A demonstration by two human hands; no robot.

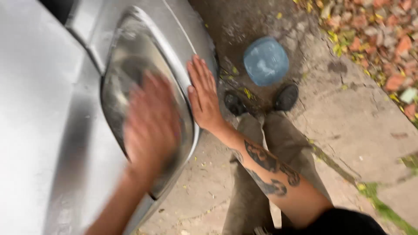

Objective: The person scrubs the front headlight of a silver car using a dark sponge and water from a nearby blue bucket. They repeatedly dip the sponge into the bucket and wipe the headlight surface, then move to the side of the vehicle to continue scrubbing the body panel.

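A silver car's front corner fills the left, with a hazy headlight point(126, 56) set in its bodywork. My left hand point(150, 126) lies over the headlight lens, strongly blurred; whether it holds anything cannot be told. My right hand point(202, 95) rests flat, fingers together, on the silver bumper edge point(183, 39) beside the headlight. It holds nothing. The forearm carries dark tattoos.
A blue plastic tub point(266, 60) with water stands on the wet ground ahead of my black shoes point(286, 97). Cracked concrete pavement point(357, 126) spreads right, with fallen leaves point(383, 39) at the top right and grass along a crack.
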